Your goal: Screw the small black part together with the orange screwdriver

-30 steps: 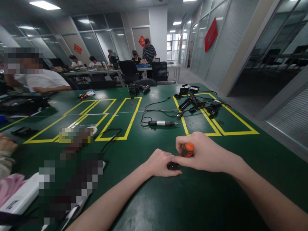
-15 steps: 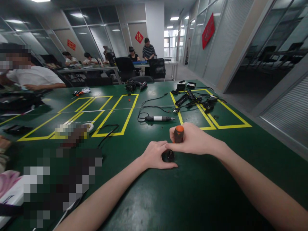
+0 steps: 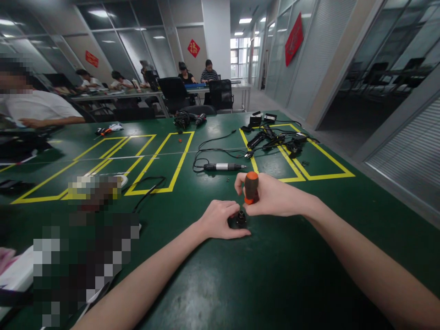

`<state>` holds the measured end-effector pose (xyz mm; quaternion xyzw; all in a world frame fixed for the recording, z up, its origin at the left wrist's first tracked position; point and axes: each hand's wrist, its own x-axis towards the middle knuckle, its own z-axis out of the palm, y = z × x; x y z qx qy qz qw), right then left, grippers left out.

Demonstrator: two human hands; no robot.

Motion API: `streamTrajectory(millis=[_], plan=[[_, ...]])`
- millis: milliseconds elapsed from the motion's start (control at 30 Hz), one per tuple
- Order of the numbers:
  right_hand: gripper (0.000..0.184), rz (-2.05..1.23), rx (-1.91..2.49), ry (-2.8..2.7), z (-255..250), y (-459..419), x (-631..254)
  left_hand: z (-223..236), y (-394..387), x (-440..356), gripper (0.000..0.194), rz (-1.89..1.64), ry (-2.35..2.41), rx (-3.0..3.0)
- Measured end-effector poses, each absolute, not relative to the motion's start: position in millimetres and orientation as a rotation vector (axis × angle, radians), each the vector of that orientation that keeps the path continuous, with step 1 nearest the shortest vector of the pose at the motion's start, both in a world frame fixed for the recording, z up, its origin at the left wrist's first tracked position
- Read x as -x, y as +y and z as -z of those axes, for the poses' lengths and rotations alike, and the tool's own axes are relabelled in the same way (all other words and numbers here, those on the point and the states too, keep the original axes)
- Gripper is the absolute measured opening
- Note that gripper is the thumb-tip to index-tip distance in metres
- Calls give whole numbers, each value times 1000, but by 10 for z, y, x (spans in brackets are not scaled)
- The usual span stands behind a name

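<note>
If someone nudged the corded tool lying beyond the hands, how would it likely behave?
The corded tool might roll, since it looks long and rounded. Its thin cord lies in loose curves, so it is probably floppy and would likely trail when pushed.

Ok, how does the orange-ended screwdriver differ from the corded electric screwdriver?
The orange-ended screwdriver is held nearly upright in the right hand; the corded electric screwdriver lies on the table. The held screwdriver's handle is dark with orange ends; the electric one is black with a silver band. Both have elongated bodies.
</note>
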<state>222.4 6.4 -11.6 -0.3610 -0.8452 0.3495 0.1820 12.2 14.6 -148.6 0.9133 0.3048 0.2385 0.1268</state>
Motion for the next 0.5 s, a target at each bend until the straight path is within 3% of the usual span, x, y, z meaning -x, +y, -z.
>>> streamTrajectory(millis=[500], plan=[[14, -940, 962, -2430, 145, 78, -2224, 1526, 160, -118, 46, -717, 877, -2702]])
